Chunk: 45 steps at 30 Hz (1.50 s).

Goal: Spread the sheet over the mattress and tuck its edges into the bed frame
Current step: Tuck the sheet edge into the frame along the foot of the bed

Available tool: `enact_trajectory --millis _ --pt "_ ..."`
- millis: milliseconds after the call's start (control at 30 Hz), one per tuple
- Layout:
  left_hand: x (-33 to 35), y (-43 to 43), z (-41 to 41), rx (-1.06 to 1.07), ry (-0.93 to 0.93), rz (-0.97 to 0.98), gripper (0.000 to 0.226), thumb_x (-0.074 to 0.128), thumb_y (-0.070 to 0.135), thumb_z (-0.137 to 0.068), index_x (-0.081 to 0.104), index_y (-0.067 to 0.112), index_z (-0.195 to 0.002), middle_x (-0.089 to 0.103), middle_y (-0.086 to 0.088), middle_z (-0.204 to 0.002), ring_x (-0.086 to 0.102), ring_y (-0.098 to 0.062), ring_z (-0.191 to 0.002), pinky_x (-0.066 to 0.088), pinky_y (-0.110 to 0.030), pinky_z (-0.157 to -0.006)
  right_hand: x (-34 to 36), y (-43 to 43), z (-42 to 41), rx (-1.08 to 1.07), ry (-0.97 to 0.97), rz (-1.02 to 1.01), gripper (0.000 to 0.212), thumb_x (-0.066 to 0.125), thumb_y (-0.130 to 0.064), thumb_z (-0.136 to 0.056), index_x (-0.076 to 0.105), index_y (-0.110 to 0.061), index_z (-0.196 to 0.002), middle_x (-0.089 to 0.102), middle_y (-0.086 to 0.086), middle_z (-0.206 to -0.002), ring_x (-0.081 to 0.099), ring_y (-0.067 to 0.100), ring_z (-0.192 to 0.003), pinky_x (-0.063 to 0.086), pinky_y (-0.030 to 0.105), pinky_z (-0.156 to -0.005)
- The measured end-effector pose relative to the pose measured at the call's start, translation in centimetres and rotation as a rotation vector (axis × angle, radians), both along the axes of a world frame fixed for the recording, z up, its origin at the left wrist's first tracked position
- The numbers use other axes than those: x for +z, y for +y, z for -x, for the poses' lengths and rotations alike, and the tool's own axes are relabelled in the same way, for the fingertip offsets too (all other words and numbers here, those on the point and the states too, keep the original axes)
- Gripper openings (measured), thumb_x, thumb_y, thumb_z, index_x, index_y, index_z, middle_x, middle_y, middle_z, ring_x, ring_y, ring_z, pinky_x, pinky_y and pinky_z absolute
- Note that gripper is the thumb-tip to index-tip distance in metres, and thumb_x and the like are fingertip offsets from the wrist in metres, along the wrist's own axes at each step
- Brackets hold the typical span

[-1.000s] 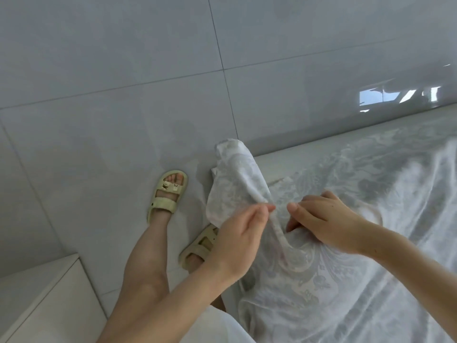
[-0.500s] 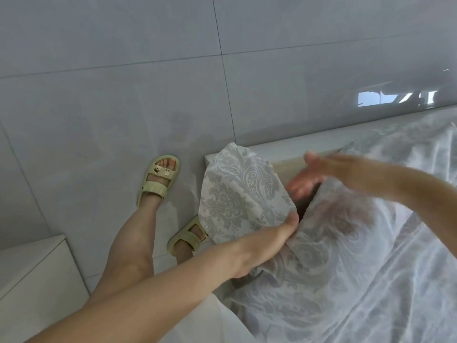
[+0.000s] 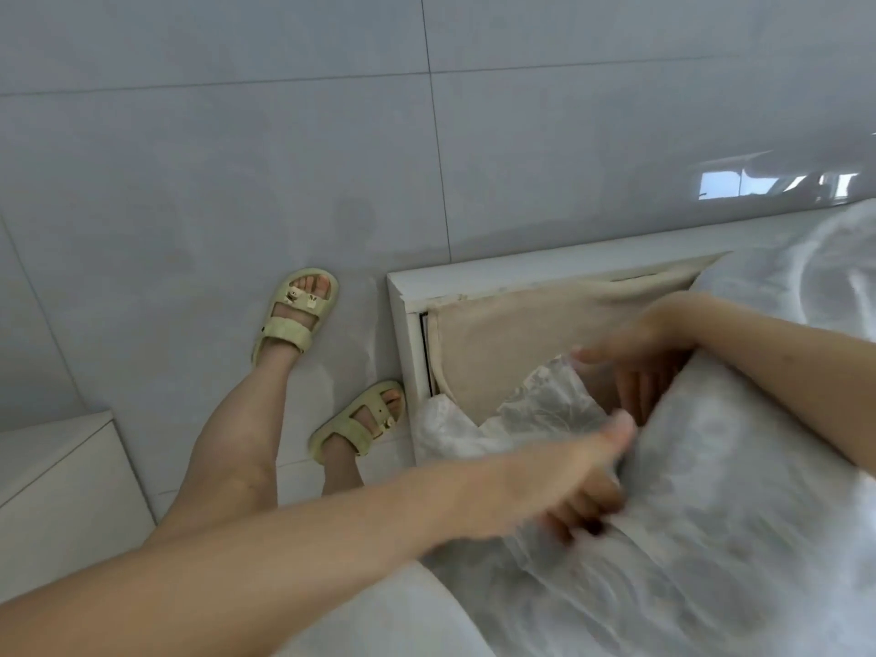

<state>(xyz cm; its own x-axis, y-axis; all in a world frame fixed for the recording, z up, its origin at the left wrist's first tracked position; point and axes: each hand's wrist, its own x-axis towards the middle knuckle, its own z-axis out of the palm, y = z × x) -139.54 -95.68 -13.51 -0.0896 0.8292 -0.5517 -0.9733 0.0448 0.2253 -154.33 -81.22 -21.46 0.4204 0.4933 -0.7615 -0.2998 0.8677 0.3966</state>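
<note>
The pale patterned sheet (image 3: 711, 490) is bunched over the bed at the right. It is pulled back from the near corner, so the beige mattress (image 3: 516, 334) lies bare inside the white bed frame (image 3: 403, 301). My left hand (image 3: 583, 486) grips a fold of the sheet near that corner, fingers curled into the cloth. My right hand (image 3: 635, 367) is blurred. Its fingers point down, fairly straight, between the raised sheet and the mattress, and the sheet hides their tips.
Glossy grey floor tiles (image 3: 237, 182) fill the left and top. My feet in pale green sandals (image 3: 296, 315) stand beside the frame corner. A white cabinet (image 3: 57, 476) sits at the lower left.
The sheet corner that hung over the frame has been drawn back onto the bed, baring the mattress corner. My right hand has dropped under the lifted sheet, and my left hand has moved right with its fold.
</note>
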Motion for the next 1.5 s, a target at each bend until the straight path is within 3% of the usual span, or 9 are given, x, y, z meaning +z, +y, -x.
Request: enact_trajectory --millis 100,367,500,600,767,900,1267,1400,1500 --pt "-3.7 -2.2 0.3 0.14 -0.078 0.056 0.087 0.014 0.075 -0.084 0.068 0.008 -0.1 0.069 -0.008 -0.09 0.061 -0.015 -0.075 0.046 -0.022 -0.068 -0.6 -1.4 2.0 -0.078 0.109 0.089 0.099 0.004 -0.072 -0.087 0.068 0.001 -0.105 0.067 0.019 -0.111 0.066 0.022 -0.078 0.051 0.027 -0.075" --pt "-11.8 -5.3 1.0 0.37 -0.301 0.193 0.072 0.036 0.081 -0.075 0.076 0.025 -0.097 0.07 -0.002 -0.112 0.065 -0.019 -0.107 0.051 -0.034 -0.091 -1.3 -6.6 3.2 -0.069 0.822 0.672 0.074 0.012 -0.066 -0.091 0.071 -0.022 -0.088 0.072 -0.005 -0.088 0.064 0.018 -0.093 0.042 0.037 -0.093" --pt "-14.0 -5.4 1.3 0.437 -0.343 0.299 0.067 0.037 0.076 -0.08 0.078 0.025 -0.083 0.074 -0.003 -0.099 0.068 -0.018 -0.095 0.049 -0.034 -0.091 2.0 -6.2 -0.2 -0.272 0.86 0.83 0.071 0.016 -0.079 -0.076 0.069 -0.034 -0.092 0.069 -0.014 -0.093 0.063 0.013 -0.091 0.047 0.038 -0.092" --pt "-13.4 -6.1 2.1 0.359 -0.257 0.321 0.074 0.023 0.072 -0.086 0.076 0.022 -0.08 0.074 -0.004 -0.094 0.07 -0.017 -0.086 0.054 -0.03 -0.079 2.6 -5.0 -3.1 -0.069 0.931 0.987 0.071 0.011 -0.073 -0.083 0.067 -0.031 -0.099 0.068 -0.011 -0.098 0.061 0.013 -0.092 0.046 0.035 -0.088" --pt "-11.7 -9.6 2.2 0.449 0.24 0.88 0.054 0.026 0.055 -0.095 0.065 0.019 -0.084 0.068 -0.008 -0.102 0.063 -0.02 -0.093 0.05 -0.038 -0.087 -0.1 -5.0 -5.6 0.269 1.223 1.134 0.053 0.02 -0.042 -0.095 0.068 -0.02 -0.096 0.07 -0.005 -0.096 0.061 0.018 -0.092 0.035 0.032 -0.085" --pt "-11.5 -12.6 0.3 0.536 0.224 0.995 0.047 0.033 0.039 -0.099 0.062 0.015 -0.072 0.065 -0.005 -0.077 0.062 -0.019 -0.075 0.051 -0.034 -0.074 -1.9 -5.3 -6.2 0.374 1.31 1.075 0.056 0.018 -0.038 -0.093 0.069 -0.018 -0.085 0.07 -0.003 -0.083 0.059 0.022 -0.08 0.039 0.036 -0.076" --pt "-9.3 -8.3 -15.0 0.365 0.038 0.833 0.029 0.048 0.001 -0.083 0.068 0.019 -0.072 0.062 0.003 -0.077 0.053 -0.014 -0.081 0.041 -0.025 -0.076 3.8 -7.3 -9.8 0.494 1.609 1.257 0.029 0.044 -0.025 -0.092 0.068 -0.013 -0.105 0.069 0.004 -0.108 0.06 0.026 -0.102 0.033 0.04 -0.1" --pt "-9.1 -4.5 -18.8 0.557 -0.058 0.724 0.027 0.048 -0.005 -0.083 0.071 0.006 -0.092 0.063 0.009 -0.095 0.053 -0.004 -0.093 0.037 0.001 -0.069 6.2 -8.2 -15.4 0.617 1.265 1.522 0.026 0.046 -0.024 -0.091 0.07 -0.015 -0.098 0.069 0.0 -0.103 0.062 0.022 -0.101 0.03 0.042 -0.109" --pt "-9.6 -2.2 -20.0 0.608 -0.093 0.661 0.032 0.047 0.0 -0.088 0.065 0.014 -0.11 0.057 0.005 -0.119 0.049 -0.004 -0.104 0.037 -0.004 -0.076 6.0 -8.0 -18.5 0.914 0.844 1.512 0.029 0.045 -0.027 -0.089 0.071 -0.016 -0.095 0.068 0.0 -0.103 0.06 0.023 -0.109 0.024 0.047 -0.115"
